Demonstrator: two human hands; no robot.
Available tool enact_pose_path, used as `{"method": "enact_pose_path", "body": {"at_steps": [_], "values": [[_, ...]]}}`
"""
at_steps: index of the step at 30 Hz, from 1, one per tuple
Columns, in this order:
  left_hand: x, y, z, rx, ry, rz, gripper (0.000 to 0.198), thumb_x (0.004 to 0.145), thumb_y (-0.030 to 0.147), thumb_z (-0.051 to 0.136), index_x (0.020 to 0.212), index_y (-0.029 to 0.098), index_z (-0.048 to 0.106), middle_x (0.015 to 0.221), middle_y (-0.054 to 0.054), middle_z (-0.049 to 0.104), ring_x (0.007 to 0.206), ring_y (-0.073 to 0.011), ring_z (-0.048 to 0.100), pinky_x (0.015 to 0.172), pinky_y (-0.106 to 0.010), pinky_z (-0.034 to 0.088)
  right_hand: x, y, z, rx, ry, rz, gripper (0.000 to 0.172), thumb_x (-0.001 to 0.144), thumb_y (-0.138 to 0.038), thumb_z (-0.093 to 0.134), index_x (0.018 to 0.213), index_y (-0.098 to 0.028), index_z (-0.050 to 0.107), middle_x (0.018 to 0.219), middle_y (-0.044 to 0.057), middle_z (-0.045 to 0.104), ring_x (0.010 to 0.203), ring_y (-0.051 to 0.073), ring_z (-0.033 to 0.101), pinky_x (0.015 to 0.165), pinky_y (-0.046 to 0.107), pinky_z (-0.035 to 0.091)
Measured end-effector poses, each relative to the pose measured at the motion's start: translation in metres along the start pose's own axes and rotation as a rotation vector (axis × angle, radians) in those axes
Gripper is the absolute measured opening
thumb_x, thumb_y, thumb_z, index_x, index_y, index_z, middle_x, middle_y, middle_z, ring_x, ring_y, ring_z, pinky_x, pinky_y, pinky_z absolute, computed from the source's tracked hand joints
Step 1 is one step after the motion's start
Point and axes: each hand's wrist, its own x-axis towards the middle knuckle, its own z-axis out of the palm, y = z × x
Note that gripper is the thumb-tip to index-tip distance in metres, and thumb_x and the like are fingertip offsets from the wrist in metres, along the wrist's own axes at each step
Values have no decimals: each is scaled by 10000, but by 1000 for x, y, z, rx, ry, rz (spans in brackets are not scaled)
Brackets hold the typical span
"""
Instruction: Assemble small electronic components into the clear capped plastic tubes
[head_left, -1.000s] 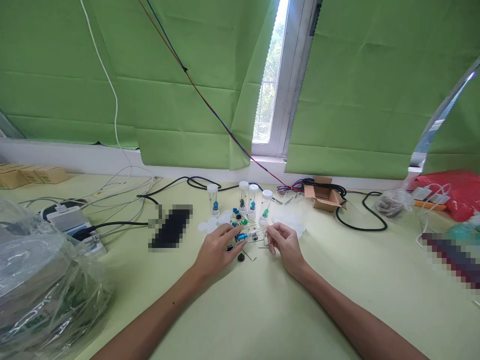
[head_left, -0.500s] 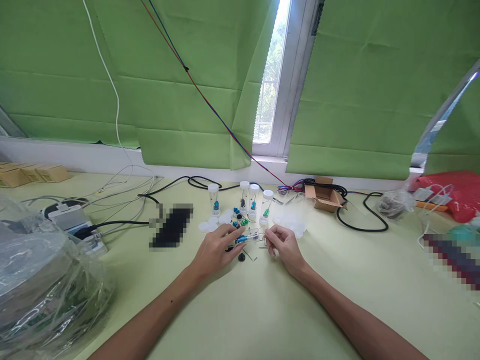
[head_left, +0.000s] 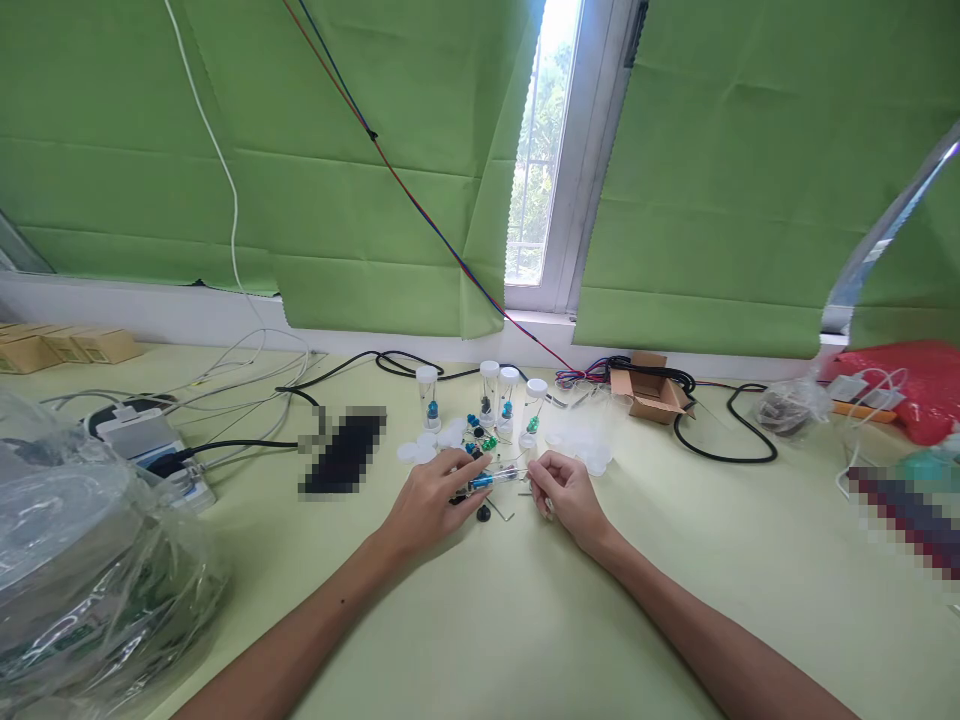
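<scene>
My left hand [head_left: 435,495] is closed around a clear plastic tube [head_left: 499,478] lying nearly level, its open end toward the right. Inside the tube, close to the fingers, sits a small blue part [head_left: 481,481]. My right hand [head_left: 568,495] pinches the end of what looks like a thin rod at the tube's right end; the fingertips hide most of it. A black knob-like part [head_left: 484,514] and a thin L-shaped hex key [head_left: 507,516] lie just below the tube. Small green parts [head_left: 490,443] and blue parts are loose behind it.
Several capped clear tubes [head_left: 427,398] stand upright behind my hands. White caps [head_left: 407,454] lie at left, clear plastic pieces [head_left: 592,452] at right. An open cardboard box [head_left: 649,392] and black cables are at the back. A plastic-wrapped bundle [head_left: 90,580] fills the left.
The tube has tilted slightly, and my right hand has shifted a touch left and down. Both hands otherwise keep their places.
</scene>
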Motion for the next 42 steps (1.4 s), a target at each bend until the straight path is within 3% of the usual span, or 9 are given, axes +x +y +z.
{"method": "enact_pose_path", "body": {"at_steps": [12, 26, 42], "values": [[2, -1, 0, -8, -4, 9, 319, 883, 283, 625, 1194, 211, 635, 955, -82, 681, 803, -169, 659, 678, -271, 539, -2, -4, 2, 2, -40, 22, 391, 816, -524, 661, 678, -170, 570, 496, -38, 550, 354, 66, 428, 356, 200, 326], [4, -5, -6, -56, -37, 26, 323, 871, 294, 636, 1188, 237, 651, 964, -80, 688, 825, -179, 670, 702, -284, 548, 6, -1, -11, 195, -305, 171, 369, 790, -506, 701, 785, -138, 698, 732, 43, 695, 477, 75, 516, 459, 211, 408], [4, 0, -7, -50, -62, 61, 308, 898, 296, 604, 1197, 234, 640, 935, -80, 684, 793, -177, 657, 674, -289, 529, 5, 1, -13, 264, -356, 249, 343, 755, -462, 755, 709, -145, 633, 626, 14, 663, 458, 80, 508, 450, 208, 422]]}}
